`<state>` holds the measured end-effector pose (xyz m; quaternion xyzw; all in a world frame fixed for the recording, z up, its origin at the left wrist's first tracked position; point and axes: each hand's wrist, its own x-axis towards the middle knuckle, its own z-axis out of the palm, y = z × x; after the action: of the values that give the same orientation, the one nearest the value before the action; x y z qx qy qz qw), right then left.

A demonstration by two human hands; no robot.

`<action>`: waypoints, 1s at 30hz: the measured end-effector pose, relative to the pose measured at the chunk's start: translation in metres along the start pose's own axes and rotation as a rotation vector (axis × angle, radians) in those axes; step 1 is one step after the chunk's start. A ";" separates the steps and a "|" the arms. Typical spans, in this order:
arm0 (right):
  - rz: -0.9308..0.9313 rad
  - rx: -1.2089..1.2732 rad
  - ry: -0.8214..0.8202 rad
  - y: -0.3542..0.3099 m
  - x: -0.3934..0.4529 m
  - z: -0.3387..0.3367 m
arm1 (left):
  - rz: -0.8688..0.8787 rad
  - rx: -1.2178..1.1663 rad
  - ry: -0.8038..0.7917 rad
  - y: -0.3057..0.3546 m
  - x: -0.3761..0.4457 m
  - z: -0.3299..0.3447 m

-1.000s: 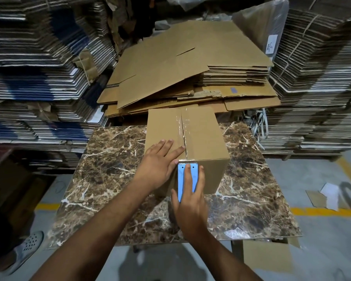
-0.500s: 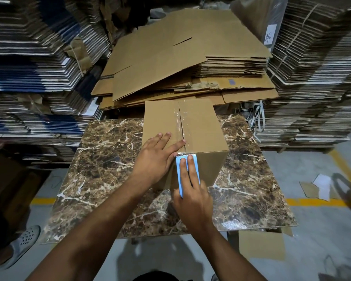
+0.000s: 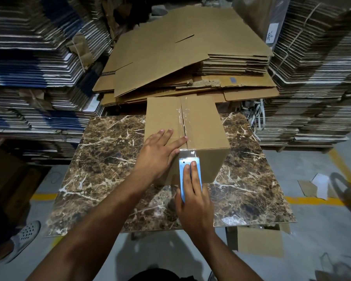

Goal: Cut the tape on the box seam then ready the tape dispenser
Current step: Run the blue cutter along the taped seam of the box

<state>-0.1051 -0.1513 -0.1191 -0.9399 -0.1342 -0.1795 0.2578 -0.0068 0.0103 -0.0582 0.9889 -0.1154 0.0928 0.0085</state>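
Now the cardboard box sits at the far middle of the marble table, its taped seam running toward twelve o'clock. The left hand lies flat, fingers spread, on the box top at nine o'clock of the seam. The right hand, at six o'clock of the box, grips the blue tape dispenser, two fingers pressing it against the box's near face.

The marble table has plenty of bare top left and right of the box, so a hand can get in from either side. Near edge is taken: the left hand lies flat on the box, the right hand presses the tape dispenser against its front. Behind, flat cardboard piles up close.
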 end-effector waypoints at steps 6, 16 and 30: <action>-0.007 -0.007 0.001 0.000 -0.008 0.001 | 0.005 0.003 0.019 0.000 -0.004 0.001; 0.001 -0.009 0.016 0.001 -0.011 0.005 | 0.000 -0.011 0.022 -0.001 0.000 0.000; -0.006 0.001 0.038 -0.001 -0.017 0.007 | 0.002 0.001 -0.003 0.000 0.002 0.001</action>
<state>-0.1190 -0.1501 -0.1311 -0.9357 -0.1322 -0.1981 0.2603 -0.0046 0.0102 -0.0584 0.9889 -0.1165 0.0915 0.0076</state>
